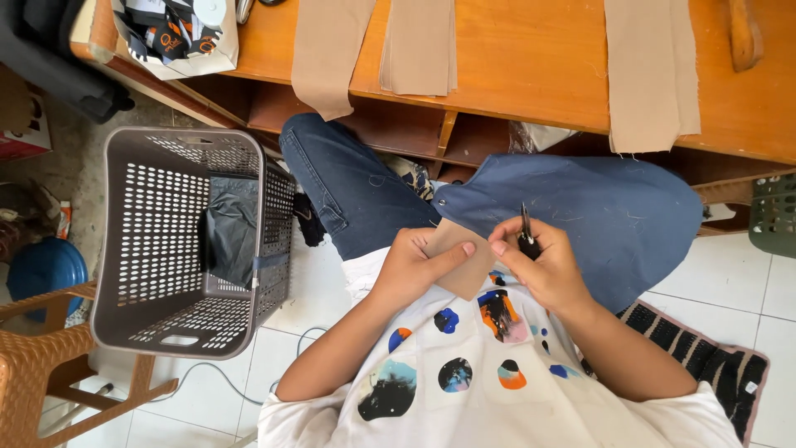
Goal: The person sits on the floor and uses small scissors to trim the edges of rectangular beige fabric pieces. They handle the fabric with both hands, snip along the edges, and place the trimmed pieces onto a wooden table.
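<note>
At centre frame, our left hand (412, 264) pinches a tan fabric piece (458, 264) in a closed grip; our right hand (539, 267) grips small snips (526, 228) beside it, above our lap.

A home sewing workshop: tan fabric strips (419, 46) drape a wooden worktable (531, 66) at twelve o'clock, a plastic basket (186, 241) at nine.
</note>
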